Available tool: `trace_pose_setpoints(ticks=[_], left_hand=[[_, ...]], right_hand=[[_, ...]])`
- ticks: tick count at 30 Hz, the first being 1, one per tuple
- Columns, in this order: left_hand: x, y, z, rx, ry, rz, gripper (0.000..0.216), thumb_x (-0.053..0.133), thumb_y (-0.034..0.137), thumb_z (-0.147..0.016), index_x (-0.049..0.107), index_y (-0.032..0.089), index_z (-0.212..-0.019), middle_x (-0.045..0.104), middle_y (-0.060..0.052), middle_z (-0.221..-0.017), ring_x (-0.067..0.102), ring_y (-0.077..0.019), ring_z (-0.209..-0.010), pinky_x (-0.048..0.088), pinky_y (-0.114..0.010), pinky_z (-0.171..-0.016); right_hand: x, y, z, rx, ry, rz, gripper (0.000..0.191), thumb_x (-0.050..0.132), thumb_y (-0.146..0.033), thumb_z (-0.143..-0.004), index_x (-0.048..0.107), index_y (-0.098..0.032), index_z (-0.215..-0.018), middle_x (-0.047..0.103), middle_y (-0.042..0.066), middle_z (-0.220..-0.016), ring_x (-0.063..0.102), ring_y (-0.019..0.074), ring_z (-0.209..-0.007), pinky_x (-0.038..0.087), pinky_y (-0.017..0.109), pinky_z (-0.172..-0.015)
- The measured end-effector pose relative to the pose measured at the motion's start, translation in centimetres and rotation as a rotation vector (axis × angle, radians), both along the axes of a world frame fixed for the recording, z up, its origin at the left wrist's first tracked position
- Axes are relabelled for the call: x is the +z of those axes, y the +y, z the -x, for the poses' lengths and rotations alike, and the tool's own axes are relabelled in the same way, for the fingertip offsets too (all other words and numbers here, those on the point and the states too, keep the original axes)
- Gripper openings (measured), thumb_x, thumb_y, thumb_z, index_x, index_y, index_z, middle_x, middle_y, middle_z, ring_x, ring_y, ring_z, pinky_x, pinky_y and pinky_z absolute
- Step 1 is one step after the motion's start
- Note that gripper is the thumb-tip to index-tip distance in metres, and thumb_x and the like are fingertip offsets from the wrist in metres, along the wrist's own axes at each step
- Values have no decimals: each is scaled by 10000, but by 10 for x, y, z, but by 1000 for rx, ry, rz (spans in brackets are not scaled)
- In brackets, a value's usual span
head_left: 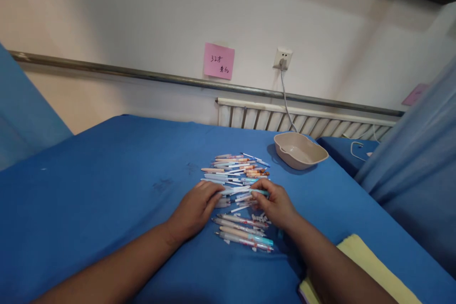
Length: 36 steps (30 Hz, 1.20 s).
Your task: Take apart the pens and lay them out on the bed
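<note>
Several pens and pen parts lie in a loose column on a blue cloth (117,190). At the middle of the column, my left hand (199,204) is closed on a pale blue pen barrel (227,192), thumb and fingers at its left end. Opposite it, my right hand (276,202) pinches a turquoise pen part (262,192). A thin white refill (242,189) shows between the two hands; whether it joins both parts I cannot tell. Closer to me lie several whole-looking pens (245,235). Small white pieces (260,218) sit beside my right hand.
A beige plastic basin (300,150) stands at the back right of the cloth. A folded yellow cloth (370,266) lies under my right forearm. Behind are a radiator (256,116), a metal rail (142,73) and a plugged-in cable (285,90). Blue curtains hang at both sides.
</note>
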<state>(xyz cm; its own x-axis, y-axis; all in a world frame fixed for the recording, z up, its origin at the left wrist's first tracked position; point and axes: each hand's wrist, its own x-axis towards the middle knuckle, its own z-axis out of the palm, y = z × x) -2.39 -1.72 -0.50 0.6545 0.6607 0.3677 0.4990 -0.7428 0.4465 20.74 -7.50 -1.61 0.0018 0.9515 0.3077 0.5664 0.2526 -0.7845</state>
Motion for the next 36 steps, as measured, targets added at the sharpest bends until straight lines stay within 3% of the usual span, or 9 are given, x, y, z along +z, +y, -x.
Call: trace_pose_setpoints(ticks=[7,12,21,29,32,36], left_hand=[[0,3,3,159,-57,-27,184,429,280,-905,572,183,-969,619,-54,-947,551,-211,-907,431,-358,-814],[4,-4,0,2,-27,48,183,424,291,-918,561,191,-986,613,-45,-958,537,-195,-921,416,-339,-835],[6,-13,-5,-139,6,49,186,426,282,-919,574,204,-999,619,-47,-952,539,-187,-905,410,-326,-830],[-5,2,2,113,-36,31,186,461,289,-893,590,198,-991,632,-49,-958,560,-207,-920,429,-349,-833],[-7,4,2,115,-39,34,178,472,269,-880,598,204,-988,637,-42,-953,566,-201,-917,438,-340,-828],[-7,2,1,66,-17,13,177,501,237,-858,604,212,-1000,645,-40,-982,557,-203,-954,430,-347,-862]], right_hand=[[-4,3,-11,-41,-7,63,96,528,-268,-808,598,-225,-858,638,-6,-789,589,144,-642,448,232,-543],[-4,3,-1,-6,116,76,169,454,-308,-868,579,-204,-912,611,-9,-722,567,131,-618,442,229,-563],[-4,-4,19,85,-81,75,100,482,-289,-867,548,-213,-869,610,-23,-698,559,133,-651,396,235,-618],[1,7,-20,-117,-36,3,112,486,-294,-837,557,-218,-880,649,-10,-775,595,153,-690,422,244,-627],[3,9,-30,-154,11,-12,135,490,-320,-836,563,-213,-872,651,-1,-807,594,155,-714,430,245,-636],[-2,7,-23,-45,-24,15,105,498,-290,-834,553,-206,-866,637,-8,-765,582,148,-690,430,245,-635]])
